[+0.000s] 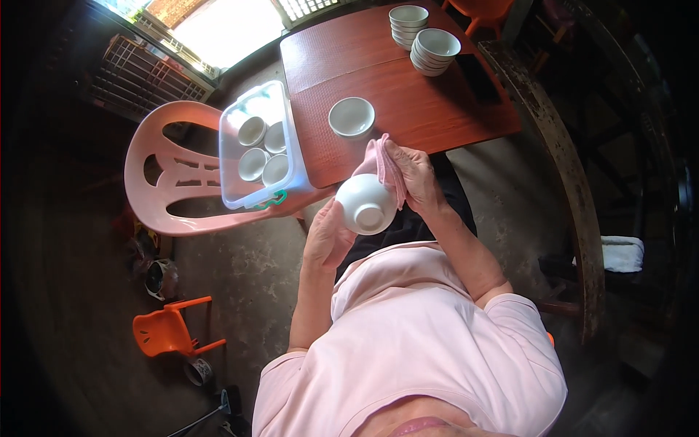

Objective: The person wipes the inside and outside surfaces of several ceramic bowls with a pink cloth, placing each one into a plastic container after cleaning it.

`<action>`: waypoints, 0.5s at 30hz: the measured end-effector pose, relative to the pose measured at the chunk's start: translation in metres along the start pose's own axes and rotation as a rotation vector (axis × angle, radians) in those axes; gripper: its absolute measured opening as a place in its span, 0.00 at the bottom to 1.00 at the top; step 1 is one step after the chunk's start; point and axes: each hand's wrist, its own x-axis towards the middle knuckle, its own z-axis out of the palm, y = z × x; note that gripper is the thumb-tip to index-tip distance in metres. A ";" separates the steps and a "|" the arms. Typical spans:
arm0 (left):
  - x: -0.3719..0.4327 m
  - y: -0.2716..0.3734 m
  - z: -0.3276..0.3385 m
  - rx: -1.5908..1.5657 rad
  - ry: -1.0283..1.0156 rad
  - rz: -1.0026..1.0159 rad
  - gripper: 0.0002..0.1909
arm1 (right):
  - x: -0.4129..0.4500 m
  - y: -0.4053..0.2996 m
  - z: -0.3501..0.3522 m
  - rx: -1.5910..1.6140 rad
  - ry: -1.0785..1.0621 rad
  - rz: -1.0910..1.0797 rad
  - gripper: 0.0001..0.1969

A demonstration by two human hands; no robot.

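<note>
Between my hands is a white bowl (365, 203), tipped so that its foot ring faces up towards me. My left hand (329, 235) grips the bowl's left rim. In my right hand (416, 176) is a folded pink cloth (385, 166), pressed against the bowl's right side; the fingers behind it are hidden. Just beyond, another white bowl (351, 117) stands upright on the red-brown table (327, 158). Two stacks of white bowls, a nearer one (435, 52) and a farther one (408, 24), stand at the table's far right.
A clear plastic box (232, 164) with several white bowls rests on a pink plastic chair (144, 188) left of the table. A dark flat object (478, 79) lies near the stacks. A worn wooden beam (568, 180) curves along the right. An orange chair (164, 330) stands lower left.
</note>
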 end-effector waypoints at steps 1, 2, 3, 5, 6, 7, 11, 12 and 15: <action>-0.002 0.002 0.001 -0.076 0.016 0.003 0.22 | -0.001 0.002 -0.007 -0.052 0.066 -0.105 0.16; -0.001 0.003 -0.006 -0.179 -0.002 -0.033 0.22 | -0.004 0.001 -0.016 -0.090 0.113 -0.204 0.16; -0.003 0.005 -0.007 -0.222 -0.010 -0.054 0.23 | -0.007 -0.006 -0.012 -0.081 0.190 -0.326 0.17; -0.004 0.006 -0.009 -0.232 0.088 0.033 0.23 | -0.024 -0.028 -0.009 -0.301 0.035 -0.337 0.16; -0.003 0.003 -0.012 -0.080 0.152 0.095 0.29 | -0.034 -0.039 0.009 -0.501 -0.055 -0.390 0.13; -0.005 0.005 -0.005 -0.079 0.151 0.087 0.29 | -0.041 -0.036 0.024 -0.747 -0.146 -0.508 0.12; -0.014 -0.015 0.000 0.262 0.041 0.240 0.35 | -0.042 0.002 0.057 -1.340 -0.327 -0.931 0.10; -0.015 -0.017 -0.017 0.406 -0.021 0.236 0.30 | -0.033 -0.002 0.058 -1.331 -0.326 -0.966 0.08; -0.022 -0.006 -0.018 0.586 -0.118 0.103 0.16 | 0.005 0.008 0.023 -1.113 -0.664 -0.505 0.08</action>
